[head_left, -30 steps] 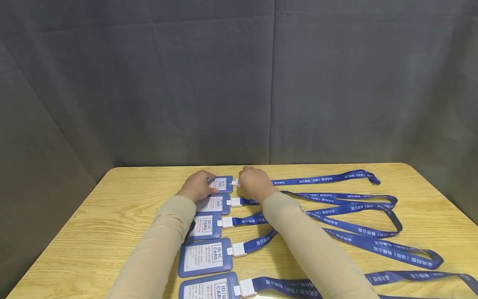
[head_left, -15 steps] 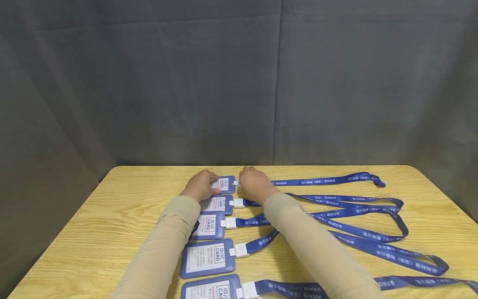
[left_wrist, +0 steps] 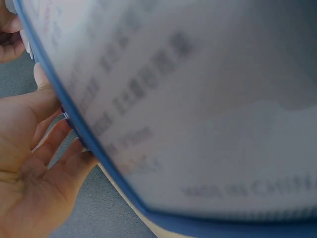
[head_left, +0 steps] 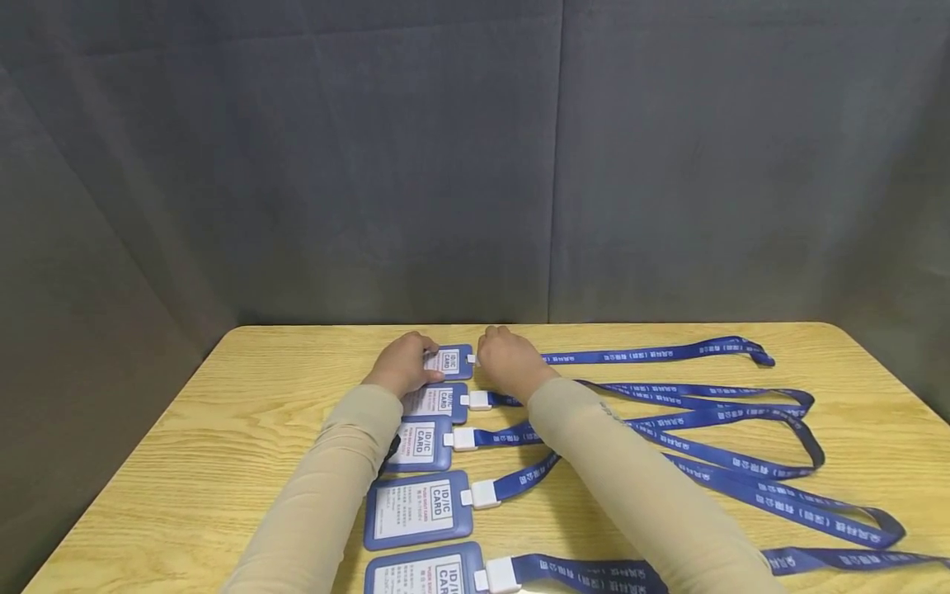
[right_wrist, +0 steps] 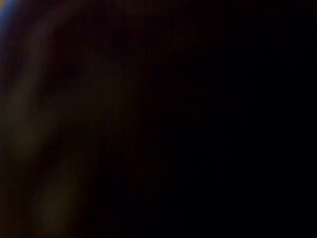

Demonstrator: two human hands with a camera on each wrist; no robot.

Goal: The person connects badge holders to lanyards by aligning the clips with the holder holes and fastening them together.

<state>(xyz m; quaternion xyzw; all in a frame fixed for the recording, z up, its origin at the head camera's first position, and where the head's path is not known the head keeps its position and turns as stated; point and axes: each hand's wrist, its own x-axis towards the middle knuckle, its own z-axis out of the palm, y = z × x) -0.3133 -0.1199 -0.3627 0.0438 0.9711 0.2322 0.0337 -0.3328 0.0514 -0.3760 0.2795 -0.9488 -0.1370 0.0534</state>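
Note:
At the far end of a row, my left hand (head_left: pixel 402 365) grips a blue-framed ID card holder (head_left: pixel 451 361), thumb on the near long edge and fingers on the far one. My right hand (head_left: pixel 510 363) has its fingers curled round the white clip end of this holder's blue lanyard (head_left: pixel 638 355), hiding most of the clip. The strap runs rightward from under that hand. In the left wrist view, a blurred card holder (left_wrist: pixel 213 148) fills most of the picture, with the left hand (left_wrist: pixel 34 168) beyond its edge. The right wrist view is almost black.
Several more holders, such as this fourth one (head_left: pixel 419 509), line up toward me on the wooden table (head_left: pixel 245 429). Their blue lanyards (head_left: pixel 787 503) stretch right in loops, partly under the right forearm (head_left: pixel 631 478). A dark grey curtain (head_left: pixel 416 181) hangs behind.
The whole scene has shifted slightly right in the head view. Both hands keep their places at the farthest holder and its lanyard clip.

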